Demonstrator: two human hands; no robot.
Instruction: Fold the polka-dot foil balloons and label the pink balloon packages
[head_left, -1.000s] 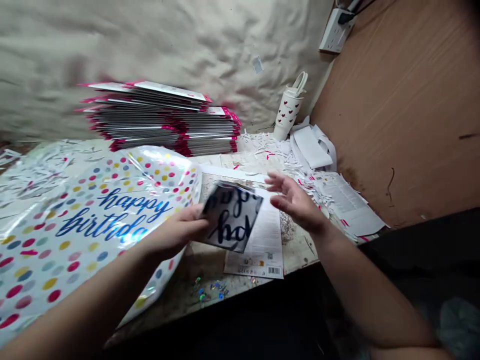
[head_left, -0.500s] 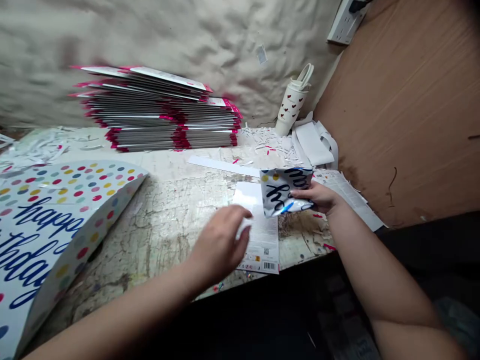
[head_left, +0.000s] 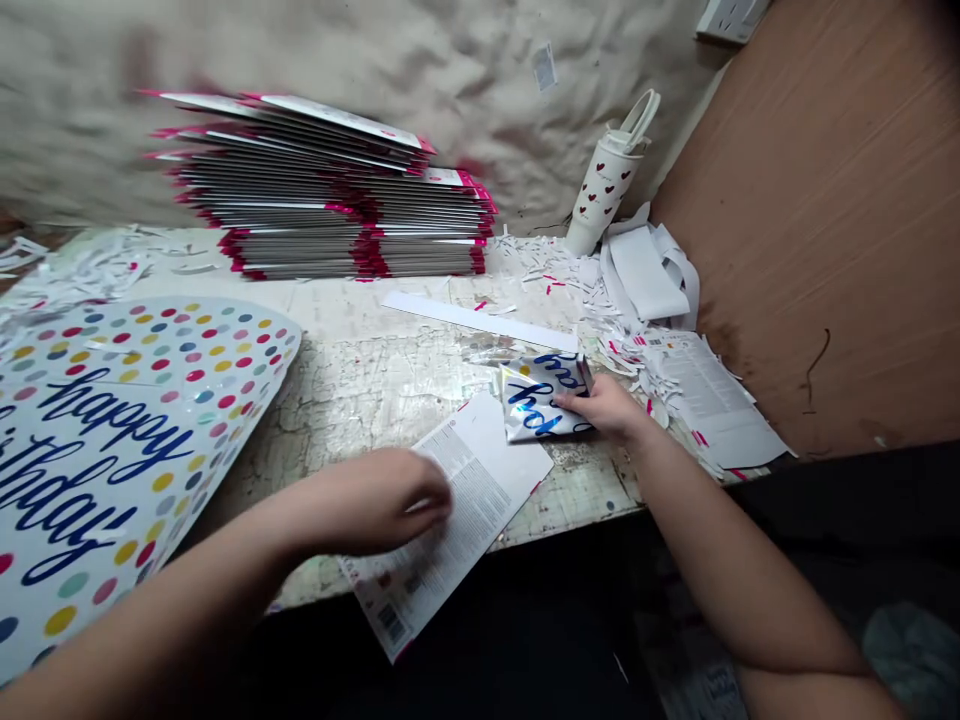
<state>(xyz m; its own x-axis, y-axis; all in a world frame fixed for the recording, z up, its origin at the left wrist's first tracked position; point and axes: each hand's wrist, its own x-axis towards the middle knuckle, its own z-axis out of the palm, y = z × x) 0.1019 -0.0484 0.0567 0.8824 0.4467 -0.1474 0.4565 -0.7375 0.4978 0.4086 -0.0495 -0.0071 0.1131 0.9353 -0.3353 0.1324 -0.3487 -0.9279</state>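
My right hand (head_left: pixel 611 408) is closed on a folded foil balloon (head_left: pixel 529 400) with dark blue lettering, its thumb on top, just above the worktop (head_left: pixel 352 370). Below and left lies a white printed card (head_left: pixel 487 470) with dense text and a barcode, turned at a slant, its lower corner past the front edge. Curled fingers of my left hand (head_left: pixel 397 500) are closed at the card's left side; they are slightly blurred. A large flat foil balloon (head_left: pixel 187 390) with coloured dots and "happy" lettering spreads over the left of the worktop.
A tall stack of pink-edged packets (head_left: pixel 337 215) stands against the cloth-covered wall. Right of it are a white tumbler with hearts (head_left: pixel 606 190), a roll of white strip (head_left: pixel 649 275) and paper scraps (head_left: pixel 540 255). A brown board (head_left: pixel 825 250) closes off the right side.
The printed card has swung askew and come toward me over the front edge. My left hand has moved left and down to it. The folded balloon has shifted slightly left in my right hand.
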